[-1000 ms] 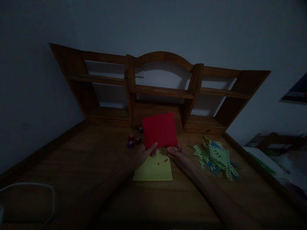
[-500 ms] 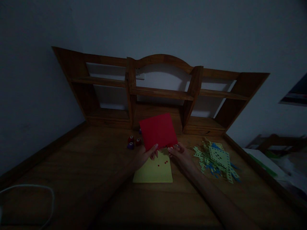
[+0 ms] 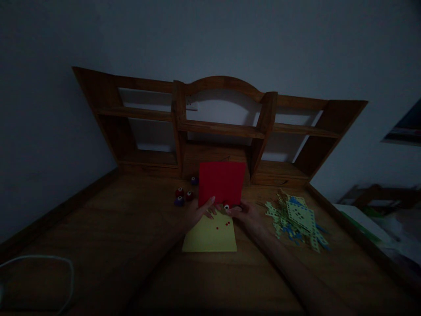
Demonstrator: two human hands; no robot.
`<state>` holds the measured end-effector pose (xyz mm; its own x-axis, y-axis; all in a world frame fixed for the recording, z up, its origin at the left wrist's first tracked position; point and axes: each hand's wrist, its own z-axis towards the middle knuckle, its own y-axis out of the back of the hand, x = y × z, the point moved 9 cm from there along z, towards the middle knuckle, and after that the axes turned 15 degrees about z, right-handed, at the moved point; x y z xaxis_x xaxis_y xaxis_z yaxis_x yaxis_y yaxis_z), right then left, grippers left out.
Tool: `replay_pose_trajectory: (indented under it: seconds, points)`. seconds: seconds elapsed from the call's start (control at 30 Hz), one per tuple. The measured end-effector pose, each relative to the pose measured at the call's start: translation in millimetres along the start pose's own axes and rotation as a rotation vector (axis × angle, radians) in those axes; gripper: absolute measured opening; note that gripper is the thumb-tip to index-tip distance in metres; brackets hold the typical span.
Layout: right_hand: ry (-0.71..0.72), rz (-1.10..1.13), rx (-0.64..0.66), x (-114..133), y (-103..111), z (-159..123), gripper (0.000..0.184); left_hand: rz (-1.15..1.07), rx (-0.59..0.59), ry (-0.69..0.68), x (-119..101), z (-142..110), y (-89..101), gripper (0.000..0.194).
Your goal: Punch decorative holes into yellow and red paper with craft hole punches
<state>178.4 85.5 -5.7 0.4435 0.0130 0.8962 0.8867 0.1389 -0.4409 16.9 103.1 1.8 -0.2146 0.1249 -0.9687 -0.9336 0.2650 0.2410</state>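
Note:
A sheet of red paper [image 3: 222, 182] stands tilted up in front of me. My left hand [image 3: 200, 212] pinches its lower left edge, thumb on the near face. At the lower right edge, my right hand [image 3: 245, 213] closes on a small red craft punch with a white ring [image 3: 226, 207], the same look as those on the desk; the fingers hide most of it. Beneath both hands lies yellow paper [image 3: 209, 240], dotted with a few tiny red paper bits [image 3: 227, 224].
Several red and purple punches [image 3: 179, 200] stand left of the red sheet. On the right is a heap of yellow-green and blue perforated pieces [image 3: 299, 219]. A wooden shelf [image 3: 223, 127] backs the desk, and a white cable [image 3: 49, 256] curls at the left.
The red paper has turned more level and shifted slightly right and down, uncovering a purple punch behind it. My right hand and its punch have moved a little left along the edge.

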Motion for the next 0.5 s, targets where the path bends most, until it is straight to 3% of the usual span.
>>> replay_pose_trajectory:
  seconds: [0.17,0.3,0.4,0.5]
  points:
    - [0.003,-0.105,-0.030,0,4,-2,0.035,-0.024,0.014,0.025,-4,-3,-1.5,0.046]
    - [0.004,0.000,-0.010,3,-3,-4,0.045,-0.107,-0.016,0.037,-10,-5,2.0,0.047]
    - [-0.025,0.110,0.037,3,-12,-7,0.042,-0.021,0.000,0.058,-14,-11,2.5,0.049]
    - [-0.044,0.142,0.125,2,-22,-11,0.033,0.156,0.036,-0.029,-25,-20,-1.7,0.049]
